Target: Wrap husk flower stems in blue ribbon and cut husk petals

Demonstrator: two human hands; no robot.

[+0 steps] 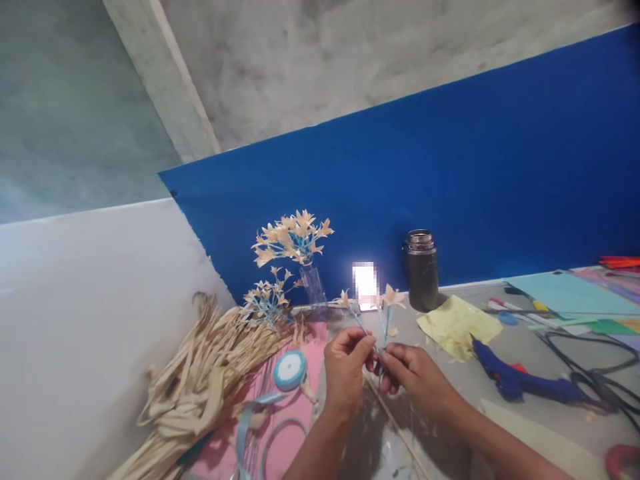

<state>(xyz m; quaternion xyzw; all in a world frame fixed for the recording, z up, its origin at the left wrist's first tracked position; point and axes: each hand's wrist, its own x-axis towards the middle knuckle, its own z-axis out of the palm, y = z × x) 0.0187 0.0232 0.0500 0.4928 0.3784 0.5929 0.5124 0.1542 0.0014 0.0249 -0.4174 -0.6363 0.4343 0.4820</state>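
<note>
My left hand (pixel 345 367) and my right hand (pixel 413 377) meet over the table, both pinched closed on thin blue-wrapped stems of small cream paper flowers (pixel 393 297). The stems (pixel 383 327) rise from between my fingertips, each with a flower on top. A roll of light blue ribbon (pixel 290 370) lies just left of my left hand on a pink sheet (pixel 280 433), its loose end trailing toward me.
A small vase with a finished cream flower bunch (pixel 293 240) stands at the back. Dried husk strips (pixel 200 380) are piled at left. A dark jar (pixel 421 270), yellow paper (pixel 457 323), blue glue gun (pixel 520 380) with black cable, and coloured sheets (pixel 570 293) lie right. A blue board (pixel 450 187) stands behind.
</note>
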